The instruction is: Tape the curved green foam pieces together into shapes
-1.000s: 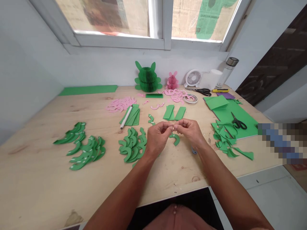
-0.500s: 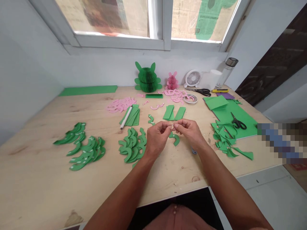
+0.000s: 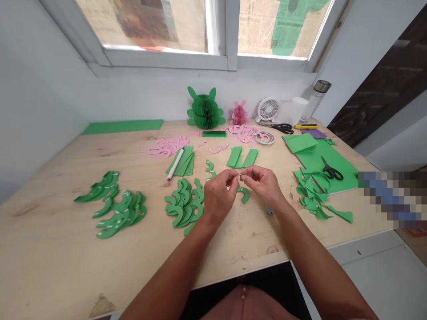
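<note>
My left hand (image 3: 219, 192) and my right hand (image 3: 264, 184) meet fingertip to fingertip over the middle of the table. Pinched between them is a tiny white piece of tape (image 3: 239, 174), mostly hidden by the fingers. Just below the fingertips lies a curved green paper piece (image 3: 245, 195), its upper part covered. A wavy green paper strip (image 3: 210, 166) with white patches lies beyond my left hand. Beside that wrist is a heap of curved green paper pieces (image 3: 183, 204). Farther left, more green curved pieces (image 3: 124, 212) bear small white patches.
Behind stand a green honeycomb paper figure (image 3: 205, 111), a pink one (image 3: 239, 114) and a small fan (image 3: 268, 109). A tape roll (image 3: 264, 138) lies nearby. Black scissors (image 3: 332, 169) and green scraps (image 3: 312, 191) are on the right. A white marker (image 3: 175, 164) rests on green paper.
My fingertips have shifted very slightly while keeping their pinch on the white tape. Nothing else on the table has visibly moved.
</note>
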`<action>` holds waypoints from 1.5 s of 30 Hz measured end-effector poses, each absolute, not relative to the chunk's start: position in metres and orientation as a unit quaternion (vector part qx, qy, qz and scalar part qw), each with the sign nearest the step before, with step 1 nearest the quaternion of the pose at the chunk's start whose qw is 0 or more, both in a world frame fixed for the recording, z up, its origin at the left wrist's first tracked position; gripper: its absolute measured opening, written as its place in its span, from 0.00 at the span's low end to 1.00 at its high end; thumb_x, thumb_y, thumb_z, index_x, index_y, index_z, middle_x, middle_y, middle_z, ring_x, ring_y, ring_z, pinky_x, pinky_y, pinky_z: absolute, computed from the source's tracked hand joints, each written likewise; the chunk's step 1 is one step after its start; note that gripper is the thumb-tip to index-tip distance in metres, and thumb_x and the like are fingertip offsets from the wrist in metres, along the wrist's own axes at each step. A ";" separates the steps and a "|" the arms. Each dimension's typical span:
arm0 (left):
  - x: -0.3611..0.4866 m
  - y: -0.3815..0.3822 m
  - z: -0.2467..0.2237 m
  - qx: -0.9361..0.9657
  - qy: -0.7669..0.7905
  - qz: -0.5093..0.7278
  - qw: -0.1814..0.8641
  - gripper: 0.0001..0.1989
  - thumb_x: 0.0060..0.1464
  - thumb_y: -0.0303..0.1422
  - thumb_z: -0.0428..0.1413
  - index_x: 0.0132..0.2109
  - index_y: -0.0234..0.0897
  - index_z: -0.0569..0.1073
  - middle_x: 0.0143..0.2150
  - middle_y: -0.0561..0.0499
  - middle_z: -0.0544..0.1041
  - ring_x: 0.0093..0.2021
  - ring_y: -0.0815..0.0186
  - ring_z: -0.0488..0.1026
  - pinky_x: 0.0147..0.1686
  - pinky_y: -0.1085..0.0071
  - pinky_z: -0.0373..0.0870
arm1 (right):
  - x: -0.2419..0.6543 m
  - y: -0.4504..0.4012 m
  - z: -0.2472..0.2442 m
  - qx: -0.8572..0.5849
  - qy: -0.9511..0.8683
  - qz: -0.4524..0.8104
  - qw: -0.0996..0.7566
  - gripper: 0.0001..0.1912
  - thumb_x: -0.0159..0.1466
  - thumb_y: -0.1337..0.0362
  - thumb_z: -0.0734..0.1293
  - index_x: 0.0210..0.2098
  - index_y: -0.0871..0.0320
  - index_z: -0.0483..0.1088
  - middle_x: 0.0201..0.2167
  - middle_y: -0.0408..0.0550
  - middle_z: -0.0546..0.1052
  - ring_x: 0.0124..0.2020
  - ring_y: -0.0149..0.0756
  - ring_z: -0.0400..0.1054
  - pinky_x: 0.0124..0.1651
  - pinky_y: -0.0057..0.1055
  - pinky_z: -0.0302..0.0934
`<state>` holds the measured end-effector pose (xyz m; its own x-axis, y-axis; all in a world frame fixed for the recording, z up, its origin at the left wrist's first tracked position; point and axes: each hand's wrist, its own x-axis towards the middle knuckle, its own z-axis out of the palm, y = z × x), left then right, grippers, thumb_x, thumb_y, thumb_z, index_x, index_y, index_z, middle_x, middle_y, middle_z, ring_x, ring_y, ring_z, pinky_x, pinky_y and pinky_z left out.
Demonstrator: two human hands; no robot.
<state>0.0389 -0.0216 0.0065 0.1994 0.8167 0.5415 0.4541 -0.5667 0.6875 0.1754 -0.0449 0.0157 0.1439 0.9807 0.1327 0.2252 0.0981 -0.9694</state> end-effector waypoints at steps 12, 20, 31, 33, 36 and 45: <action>0.038 -0.022 0.005 0.776 0.408 0.463 0.129 0.05 0.51 0.28 0.52 0.35 0.37 0.73 0.28 0.51 0.78 0.28 0.68 0.73 0.31 0.74 0.66 | 0.176 -0.047 0.021 -0.592 -0.568 0.305 0.483 0.08 0.55 0.63 0.65 0.31 0.61 0.73 0.23 0.44 0.73 0.23 0.28 0.62 0.27 0.26 0.57; 0.037 -0.021 0.004 0.790 0.395 0.457 0.109 0.06 0.52 0.27 0.51 0.35 0.37 0.73 0.28 0.51 0.78 0.30 0.67 0.74 0.32 0.73 0.66 | 0.177 -0.048 0.020 -0.588 -0.567 0.306 0.490 0.08 0.55 0.62 0.65 0.31 0.60 0.72 0.22 0.43 0.71 0.23 0.28 0.61 0.26 0.26 0.56; 0.036 -0.020 0.004 0.789 0.395 0.457 0.112 0.06 0.53 0.28 0.51 0.35 0.37 0.73 0.29 0.51 0.78 0.30 0.67 0.74 0.32 0.74 0.66 | 0.179 -0.047 0.020 -0.592 -0.571 0.274 0.498 0.07 0.54 0.62 0.65 0.29 0.59 0.71 0.21 0.42 0.70 0.22 0.28 0.60 0.25 0.25 0.55; 0.036 -0.020 0.004 0.788 0.395 0.459 0.114 0.06 0.52 0.27 0.51 0.35 0.37 0.73 0.29 0.51 0.78 0.30 0.67 0.74 0.32 0.74 0.66 | 0.179 -0.047 0.020 -0.591 -0.570 0.275 0.500 0.07 0.54 0.62 0.65 0.29 0.59 0.71 0.21 0.42 0.70 0.22 0.28 0.60 0.25 0.25 0.54; 0.036 -0.021 0.004 0.788 0.390 0.462 0.116 0.06 0.53 0.28 0.51 0.35 0.36 0.73 0.29 0.51 0.78 0.30 0.67 0.74 0.32 0.74 0.66 | 0.179 -0.047 0.020 -0.588 -0.567 0.280 0.504 0.07 0.55 0.63 0.65 0.29 0.60 0.71 0.21 0.42 0.70 0.21 0.27 0.59 0.24 0.25 0.54; 0.037 -0.022 0.005 0.795 0.375 0.464 0.111 0.06 0.53 0.28 0.50 0.36 0.37 0.73 0.30 0.50 0.78 0.31 0.67 0.75 0.33 0.73 0.67 | 0.177 -0.047 0.022 -0.568 -0.574 0.320 0.496 0.09 0.55 0.62 0.65 0.33 0.60 0.72 0.27 0.46 0.74 0.26 0.30 0.65 0.29 0.26 0.59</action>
